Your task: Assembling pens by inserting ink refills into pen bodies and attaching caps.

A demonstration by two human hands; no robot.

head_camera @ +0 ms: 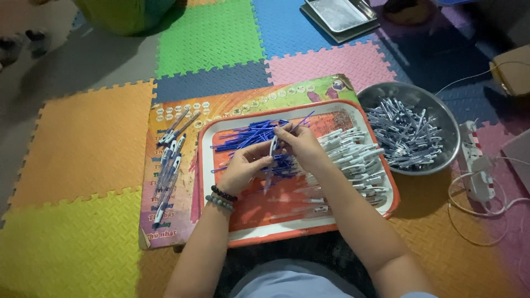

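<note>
My left hand (245, 165) and my right hand (301, 144) meet over an orange tray with a white rim (309, 229). Together they hold one clear pen barrel (271, 157) upright, the left around its lower part, the right pinching a thin blue refill at its top. A heap of blue refills (245, 135) lies at the tray's back left. White and clear pen barrels (356, 157) are piled on its right side. Beaded bracelets sit on my left wrist.
Several assembled pens (170, 165) lie on a printed mat left of the tray. A metal bowl (439, 110) of pen parts stands to the right, beside a power strip (477, 165) with white cables. Metal trays (339, 16) rest farther back on coloured foam tiles.
</note>
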